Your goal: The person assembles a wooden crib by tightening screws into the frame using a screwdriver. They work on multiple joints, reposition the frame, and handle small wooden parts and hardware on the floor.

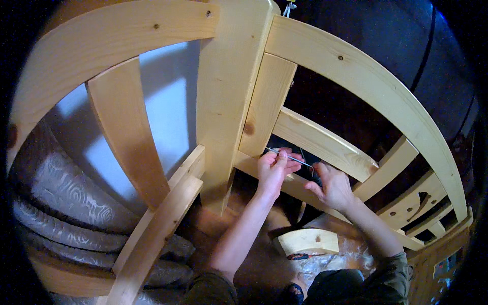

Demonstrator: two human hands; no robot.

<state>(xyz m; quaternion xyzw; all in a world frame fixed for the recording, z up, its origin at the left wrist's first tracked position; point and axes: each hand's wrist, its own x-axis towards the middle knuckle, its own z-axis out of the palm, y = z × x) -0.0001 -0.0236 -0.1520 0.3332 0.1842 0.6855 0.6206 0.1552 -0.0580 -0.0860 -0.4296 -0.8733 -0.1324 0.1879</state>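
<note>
Thin metal rod (297,160) in the left hand (271,173), centre of the frame, beside a wooden post (226,91).
We see the left grip pinched on the rod; right hand (333,188) at its right end, can't tell if that grip is closed. Wooden rail (325,145) just above; curved wooden piece (307,241), screwdriver (300,256) lower centre.

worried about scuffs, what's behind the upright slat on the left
Behind the slat, a pale surface shows on both sides, with patterned fabric lower left. What lies directly behind it is covered.
</note>
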